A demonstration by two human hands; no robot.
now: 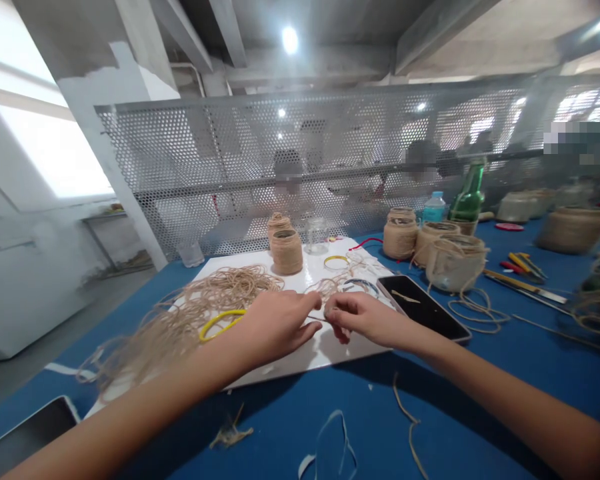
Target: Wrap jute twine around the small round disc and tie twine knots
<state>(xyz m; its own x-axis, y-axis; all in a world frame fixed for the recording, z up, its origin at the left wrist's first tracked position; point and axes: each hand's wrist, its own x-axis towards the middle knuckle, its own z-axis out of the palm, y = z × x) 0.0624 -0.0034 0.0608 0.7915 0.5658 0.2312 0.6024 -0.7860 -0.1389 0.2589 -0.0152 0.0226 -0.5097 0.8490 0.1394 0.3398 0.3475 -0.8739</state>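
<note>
while over white sheet [300,368] on blue table [280,420], hands [283,323] [355,315], grip unclear, perforated screen [180,160] beyond

A perforated metal panel [250,163] spans the middle of the frame, beneath a bright ceiling light [290,40] at upper centre. At left, a window [50,150] glows white, while a clear cup [191,255] stands near the panel's foot. Right of centre lies a dark-screened phone [425,313]; above it stand a blue-capped bottle [433,209] and, just beside it, a green bottle [472,190]. Farther right lie a red disc [509,227] and yellow-handled tools [523,263]. A dark-screened device [27,433] sits at lower left.
</note>
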